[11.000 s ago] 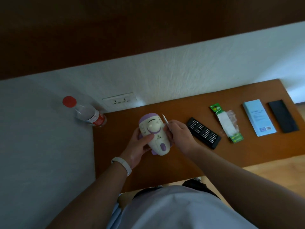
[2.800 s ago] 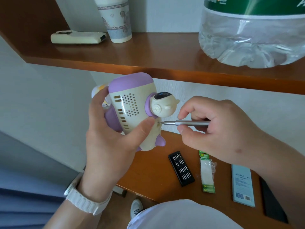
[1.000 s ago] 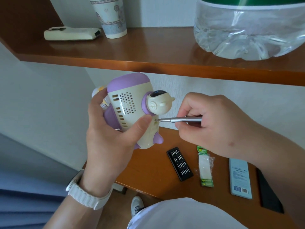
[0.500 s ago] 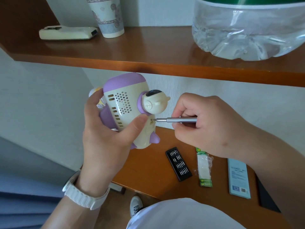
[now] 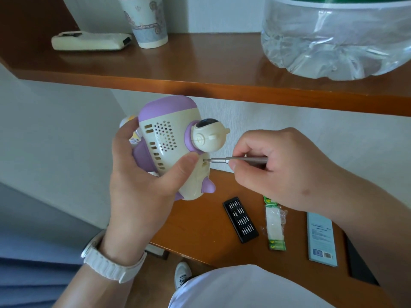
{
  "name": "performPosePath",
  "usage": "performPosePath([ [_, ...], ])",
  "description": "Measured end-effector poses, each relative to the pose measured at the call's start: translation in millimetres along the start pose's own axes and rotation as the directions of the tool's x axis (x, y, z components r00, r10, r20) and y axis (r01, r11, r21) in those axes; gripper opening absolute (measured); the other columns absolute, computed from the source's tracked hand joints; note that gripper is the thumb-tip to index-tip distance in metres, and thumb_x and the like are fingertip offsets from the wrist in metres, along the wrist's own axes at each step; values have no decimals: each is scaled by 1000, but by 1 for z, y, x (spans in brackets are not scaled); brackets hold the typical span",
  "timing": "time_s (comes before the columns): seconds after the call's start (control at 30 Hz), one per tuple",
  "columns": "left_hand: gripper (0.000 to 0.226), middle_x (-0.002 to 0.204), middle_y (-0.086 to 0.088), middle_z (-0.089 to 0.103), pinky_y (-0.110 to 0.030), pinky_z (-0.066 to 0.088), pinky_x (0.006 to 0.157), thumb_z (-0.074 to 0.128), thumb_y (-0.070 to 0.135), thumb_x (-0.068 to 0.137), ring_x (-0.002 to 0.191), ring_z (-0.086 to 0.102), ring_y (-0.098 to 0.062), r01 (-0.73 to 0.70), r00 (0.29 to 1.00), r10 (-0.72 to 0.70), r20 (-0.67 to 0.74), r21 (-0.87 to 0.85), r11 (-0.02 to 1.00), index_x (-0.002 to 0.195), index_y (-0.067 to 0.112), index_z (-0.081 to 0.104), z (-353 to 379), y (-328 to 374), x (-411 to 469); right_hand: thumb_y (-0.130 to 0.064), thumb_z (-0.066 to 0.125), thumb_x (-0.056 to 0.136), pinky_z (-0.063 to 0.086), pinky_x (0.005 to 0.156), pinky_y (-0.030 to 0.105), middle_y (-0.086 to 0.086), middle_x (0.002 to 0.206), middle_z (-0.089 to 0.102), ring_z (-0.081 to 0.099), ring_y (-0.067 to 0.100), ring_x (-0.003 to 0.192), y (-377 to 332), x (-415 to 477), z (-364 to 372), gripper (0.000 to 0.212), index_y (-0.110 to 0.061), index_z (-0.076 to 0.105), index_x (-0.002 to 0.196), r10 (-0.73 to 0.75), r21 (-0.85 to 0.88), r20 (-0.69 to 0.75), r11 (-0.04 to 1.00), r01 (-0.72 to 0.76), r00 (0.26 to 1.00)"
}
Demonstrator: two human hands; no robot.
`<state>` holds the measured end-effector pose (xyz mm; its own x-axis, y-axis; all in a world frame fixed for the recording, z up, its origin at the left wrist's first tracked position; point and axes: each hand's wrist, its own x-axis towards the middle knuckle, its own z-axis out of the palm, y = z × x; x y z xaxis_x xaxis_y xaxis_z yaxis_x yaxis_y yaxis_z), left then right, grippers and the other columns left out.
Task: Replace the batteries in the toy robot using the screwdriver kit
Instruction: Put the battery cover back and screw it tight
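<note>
left hand (image 5: pixel 142 190) has a chunky white ribbed strap (image 5: pixel 106 261) round the wrist, watch-style; right hand (image 5: pixel 282 170) is plain bare, forearms uncovered too; whitish shirt (image 5: pixel 244 287) down low; one white sneaker (image 5: pixel 182 274) by the floor

My wooden desk (image 5: pixel 200 230) carries four things in a row, each apart from the next: a black bit case (image 5: pixel 240 219), a green-ended battery pack (image 5: pixel 275 225), a pale blue box (image 5: pixel 321 238) and a flat black slab (image 5: pixel 360 263) farthest right. The shelf (image 5: pixel 200 58) above holds a cream remote (image 5: pixel 89 41), a paper cup (image 5: pixel 148 21) just beside it, and a big clear water bottle (image 5: pixel 333 41).
</note>
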<state>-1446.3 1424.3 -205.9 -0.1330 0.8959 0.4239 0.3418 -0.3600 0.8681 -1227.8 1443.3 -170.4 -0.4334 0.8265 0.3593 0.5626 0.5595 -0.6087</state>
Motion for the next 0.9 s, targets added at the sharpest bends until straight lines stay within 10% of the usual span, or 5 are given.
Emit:
performPosePath([
  [0.9,92,100,39,62,-7,51,52,87,41,70,97,65,10,24,1000,-24,-18,-7,1000,145,18,38,-1,2,-2,-17,70,82,41,48,19,-8,50,52,53,15,49,0,-4,-1,20,-27,53,85,-29,-57,25,998,30,999],
])
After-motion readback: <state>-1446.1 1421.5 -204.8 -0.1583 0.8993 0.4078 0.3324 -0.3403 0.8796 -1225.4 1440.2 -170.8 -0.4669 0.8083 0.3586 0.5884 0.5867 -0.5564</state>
